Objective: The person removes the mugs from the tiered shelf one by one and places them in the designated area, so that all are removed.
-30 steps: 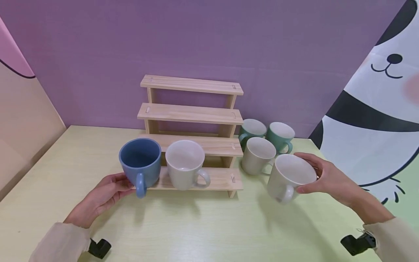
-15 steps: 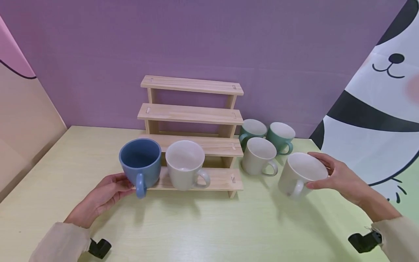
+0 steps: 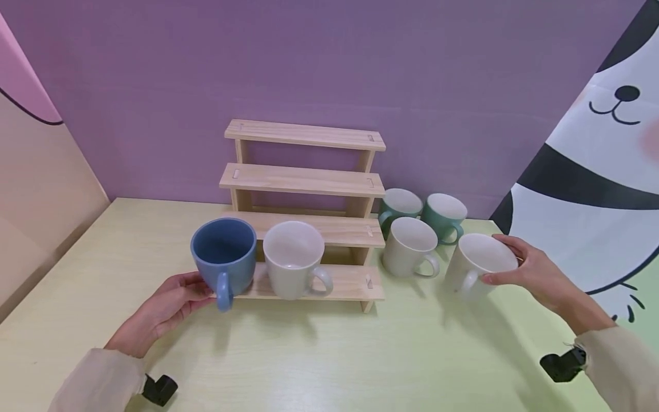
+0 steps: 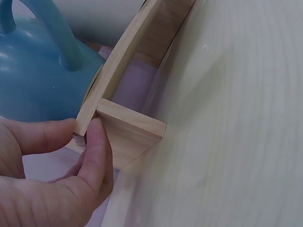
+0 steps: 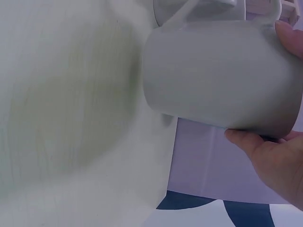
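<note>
My right hand (image 3: 540, 283) grips a white mug (image 3: 460, 272) near its rim, thumb beside the handle and fingers on the far side. In the right wrist view the mug (image 5: 213, 78) is close over the table. My left hand (image 3: 165, 309) pinches the left end of the lowest board of a stepped wooden shelf (image 3: 304, 178); the left wrist view shows the thumb (image 4: 49, 135) on top and fingers underneath. On that board, a blue mug (image 3: 235, 272) stands just beside this hand, its handle facing front. Another white mug (image 3: 287, 277) is to its right.
Right of the shelf, a third white mug (image 3: 404, 252) stands in front of two green mugs (image 3: 403, 207), (image 3: 447, 220). They are left of and behind the held mug. A purple backdrop (image 3: 437, 103) rises behind the table (image 3: 329, 360).
My right hand has carried the white mug to the right, then back and lower toward the table. The left hand keeps its hold on the shelf board.
</note>
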Action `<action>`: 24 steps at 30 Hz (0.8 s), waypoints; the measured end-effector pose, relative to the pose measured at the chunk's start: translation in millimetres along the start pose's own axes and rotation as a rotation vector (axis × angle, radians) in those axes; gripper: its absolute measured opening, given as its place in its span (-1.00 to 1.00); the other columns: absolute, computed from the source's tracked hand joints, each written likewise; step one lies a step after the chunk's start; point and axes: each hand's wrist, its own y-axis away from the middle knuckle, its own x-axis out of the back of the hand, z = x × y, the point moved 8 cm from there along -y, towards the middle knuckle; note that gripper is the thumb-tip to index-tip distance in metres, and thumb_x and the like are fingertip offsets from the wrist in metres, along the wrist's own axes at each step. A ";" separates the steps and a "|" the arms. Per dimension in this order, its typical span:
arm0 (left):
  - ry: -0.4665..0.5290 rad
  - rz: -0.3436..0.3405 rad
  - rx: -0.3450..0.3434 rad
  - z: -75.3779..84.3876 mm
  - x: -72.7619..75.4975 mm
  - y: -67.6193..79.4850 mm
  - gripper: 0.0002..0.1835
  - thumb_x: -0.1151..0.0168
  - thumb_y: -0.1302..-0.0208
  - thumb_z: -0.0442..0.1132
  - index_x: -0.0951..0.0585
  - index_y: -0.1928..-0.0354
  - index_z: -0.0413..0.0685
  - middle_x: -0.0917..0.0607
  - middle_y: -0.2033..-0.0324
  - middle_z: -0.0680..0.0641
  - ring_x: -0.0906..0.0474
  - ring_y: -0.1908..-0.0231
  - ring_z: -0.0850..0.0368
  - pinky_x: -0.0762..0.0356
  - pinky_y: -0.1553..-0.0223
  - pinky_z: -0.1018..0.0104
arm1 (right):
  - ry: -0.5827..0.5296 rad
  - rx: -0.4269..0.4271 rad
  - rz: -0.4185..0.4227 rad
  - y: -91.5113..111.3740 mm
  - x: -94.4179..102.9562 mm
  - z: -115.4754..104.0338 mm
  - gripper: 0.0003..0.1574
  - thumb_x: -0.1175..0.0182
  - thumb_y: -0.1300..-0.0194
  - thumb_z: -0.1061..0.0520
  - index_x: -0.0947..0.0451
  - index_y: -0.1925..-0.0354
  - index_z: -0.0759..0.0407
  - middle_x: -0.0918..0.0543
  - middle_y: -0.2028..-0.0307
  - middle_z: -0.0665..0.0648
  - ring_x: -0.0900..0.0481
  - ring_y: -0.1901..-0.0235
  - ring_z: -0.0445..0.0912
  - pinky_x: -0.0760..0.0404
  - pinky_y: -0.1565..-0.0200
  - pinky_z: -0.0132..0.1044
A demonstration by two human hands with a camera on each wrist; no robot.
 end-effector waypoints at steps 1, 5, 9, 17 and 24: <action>-0.004 0.001 0.001 0.0 -0.2 0.1 -0.53 0.09 -0.29 -0.53 -0.19 -0.23 -0.55 -0.55 0.19 0.06 -0.62 0.21 0.24 -0.61 0.00 0.42 | -0.003 -0.004 0.003 -1.5 0.0 1.5 0.02 -0.39 -0.06 0.23 -0.05 -0.37 0.29 -0.36 0.12 -0.41 -0.41 0.19 -0.47 -0.53 0.21 -0.55; -0.002 0.001 -0.001 -0.3 -0.8 0.0 -0.56 0.09 -0.28 -0.53 -0.23 -0.20 -0.53 -0.55 0.20 0.06 -0.61 0.22 0.24 -0.61 0.01 0.43 | -0.016 -0.023 0.005 -6.8 -0.9 7.2 0.00 -0.39 -0.07 0.20 -0.07 -0.35 0.24 -0.34 0.10 -0.35 -0.40 0.18 -0.44 -0.54 0.21 -0.53; 0.006 -0.004 -0.009 -0.4 -0.9 -0.9 -0.57 0.08 -0.27 -0.54 -0.26 -0.19 -0.52 -0.56 0.20 0.05 -0.61 0.22 0.24 -0.62 0.01 0.42 | -0.008 -0.041 0.010 -11.6 -2.3 10.1 0.00 -0.39 -0.08 0.17 -0.06 -0.36 0.25 -0.35 0.02 -0.20 -0.37 0.18 -0.44 -0.53 0.21 -0.53; -0.023 -0.001 -0.017 0.4 -1.8 -0.7 -0.51 0.07 -0.28 -0.52 -0.18 -0.23 -0.60 -0.58 0.20 0.07 -0.62 0.20 0.27 -0.62 0.02 0.43 | 0.011 -0.056 0.017 -20.5 -6.1 17.0 0.12 -0.38 -0.10 0.16 0.07 -0.41 0.37 -0.25 -0.22 0.28 -0.29 0.13 -0.39 -0.47 0.20 -0.60; -0.015 -0.005 -0.021 0.5 -1.4 -0.4 -0.48 0.07 -0.28 -0.52 -0.14 -0.25 -0.62 -0.58 0.19 0.07 -0.62 0.19 0.27 -0.62 0.02 0.42 | 0.009 -0.079 0.027 -26.6 -9.9 21.0 0.15 -0.38 -0.10 0.13 0.10 -0.42 0.36 -0.17 -0.28 0.40 -0.33 -0.02 -0.11 -0.47 0.19 -0.57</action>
